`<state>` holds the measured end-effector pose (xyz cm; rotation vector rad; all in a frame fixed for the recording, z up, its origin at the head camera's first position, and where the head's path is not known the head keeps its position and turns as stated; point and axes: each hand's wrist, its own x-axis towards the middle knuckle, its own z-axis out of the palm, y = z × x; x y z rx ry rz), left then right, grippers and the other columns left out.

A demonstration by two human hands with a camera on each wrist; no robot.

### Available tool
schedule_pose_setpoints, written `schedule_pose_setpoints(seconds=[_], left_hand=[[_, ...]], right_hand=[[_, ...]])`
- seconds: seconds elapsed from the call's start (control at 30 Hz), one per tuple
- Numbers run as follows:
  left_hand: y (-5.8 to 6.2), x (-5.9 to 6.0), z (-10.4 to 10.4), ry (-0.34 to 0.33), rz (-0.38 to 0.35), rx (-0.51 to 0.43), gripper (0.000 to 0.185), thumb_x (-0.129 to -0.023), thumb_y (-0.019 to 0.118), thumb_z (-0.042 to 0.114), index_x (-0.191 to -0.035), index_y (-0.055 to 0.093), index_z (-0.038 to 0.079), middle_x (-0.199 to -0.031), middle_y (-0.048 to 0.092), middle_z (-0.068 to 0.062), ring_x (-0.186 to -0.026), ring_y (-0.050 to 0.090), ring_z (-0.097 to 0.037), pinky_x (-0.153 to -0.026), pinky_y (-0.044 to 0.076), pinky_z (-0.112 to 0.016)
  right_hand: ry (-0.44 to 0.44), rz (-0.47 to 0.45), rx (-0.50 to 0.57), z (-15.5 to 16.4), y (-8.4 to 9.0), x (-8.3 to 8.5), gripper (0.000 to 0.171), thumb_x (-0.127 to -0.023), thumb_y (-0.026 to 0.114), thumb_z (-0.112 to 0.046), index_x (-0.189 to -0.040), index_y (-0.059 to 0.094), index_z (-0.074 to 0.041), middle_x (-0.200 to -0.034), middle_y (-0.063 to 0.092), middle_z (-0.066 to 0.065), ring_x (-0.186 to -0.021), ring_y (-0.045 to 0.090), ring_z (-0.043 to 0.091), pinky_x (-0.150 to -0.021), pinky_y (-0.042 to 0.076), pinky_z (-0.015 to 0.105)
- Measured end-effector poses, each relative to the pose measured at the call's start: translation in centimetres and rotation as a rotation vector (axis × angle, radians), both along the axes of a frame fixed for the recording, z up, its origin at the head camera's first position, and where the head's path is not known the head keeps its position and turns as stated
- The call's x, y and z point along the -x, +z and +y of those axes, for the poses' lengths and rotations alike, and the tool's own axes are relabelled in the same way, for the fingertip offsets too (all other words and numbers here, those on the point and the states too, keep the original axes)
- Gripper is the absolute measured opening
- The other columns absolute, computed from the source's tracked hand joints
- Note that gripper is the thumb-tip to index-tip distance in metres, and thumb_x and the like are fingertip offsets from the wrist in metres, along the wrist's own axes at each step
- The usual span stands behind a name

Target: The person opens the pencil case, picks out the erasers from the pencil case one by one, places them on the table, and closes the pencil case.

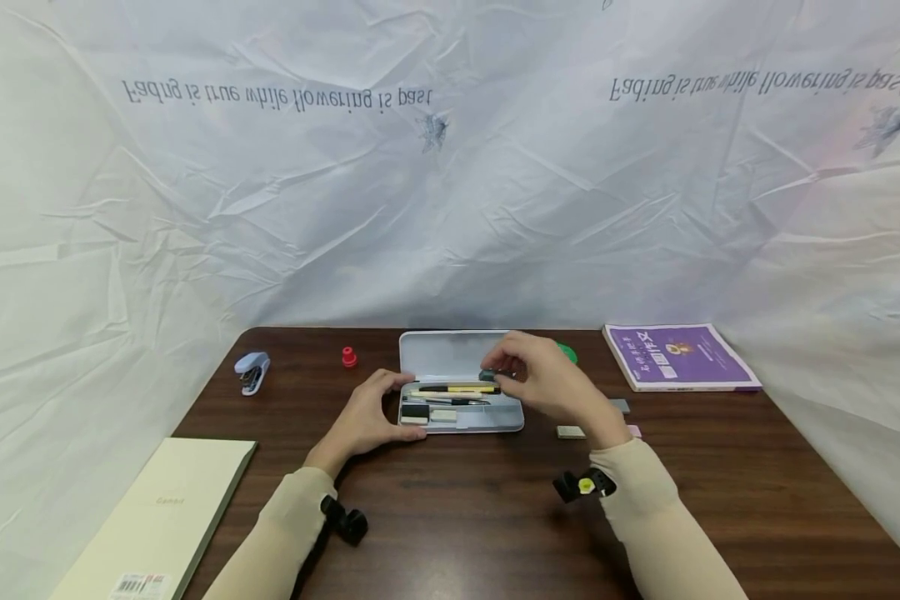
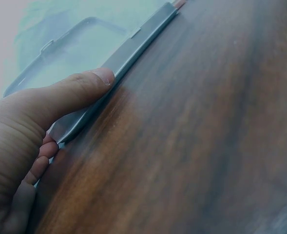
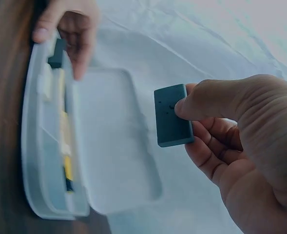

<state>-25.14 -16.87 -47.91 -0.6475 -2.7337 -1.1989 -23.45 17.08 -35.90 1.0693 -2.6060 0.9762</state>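
Pinching dark block (image 3: 168,123), long axis paralleling case (image 1: 504,417)

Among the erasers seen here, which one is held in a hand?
The dark rectangular eraser, pinched by the right hand near the open pencil case. Others are not held: a white eraser lies inside the case, a pale one on the table.

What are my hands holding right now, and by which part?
The right hand pinches a dark block near one long edge, thumb on its broad face; the left hand grips the pencil case at its left end.
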Motion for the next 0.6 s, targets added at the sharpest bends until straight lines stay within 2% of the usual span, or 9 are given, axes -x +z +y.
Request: schedule_pose_setpoints(seconds=[0.17,0.3,0.6], left_hand=[[-0.1,0.0,0.2,-0.003,0.007,0.002,0.096,-0.073,0.105,0.052,-0.154,0.066,0.018,-0.14,0.065,-0.001,-0.127,0.061,-0.023,-0.114,0.05,-0.055],[0.0,0.0,0.2,-0.004,0.003,0.003,0.096,-0.073,0.105,0.052,-0.154,0.066,0.017,-0.141,0.064,-0.001,-0.128,0.06,-0.024,-0.114,0.049,-0.055],[-0.1,0.0,0.0,-0.002,0.013,-0.008,0.096,-0.072,0.106,0.052,-0.153,0.067,0.018,-0.141,0.065,-0.001,-0.127,0.06,-0.024,-0.113,0.05,-0.055]], right_hand=[[-0.056,0.044,0.016,2.2,1.2,-0.3,0.025,-0.098,0.082,0.004,-0.116,0.08,-0.014,-0.11,0.073,-0.004,-0.095,0.067,0.012,-0.084,0.059,0.037],[-0.094,0.081,0.017,3.9,1.5,-0.5,0.026,-0.097,0.082,0.005,-0.114,0.081,-0.015,-0.109,0.073,-0.004,-0.095,0.067,0.013,-0.083,0.058,0.034],[-0.178,0.061,-0.004,7.7,1.3,-1.6,0.03,-0.095,0.083,0.008,-0.112,0.081,-0.016,-0.109,0.073,-0.006,-0.095,0.066,0.012,-0.082,0.059,0.031]])
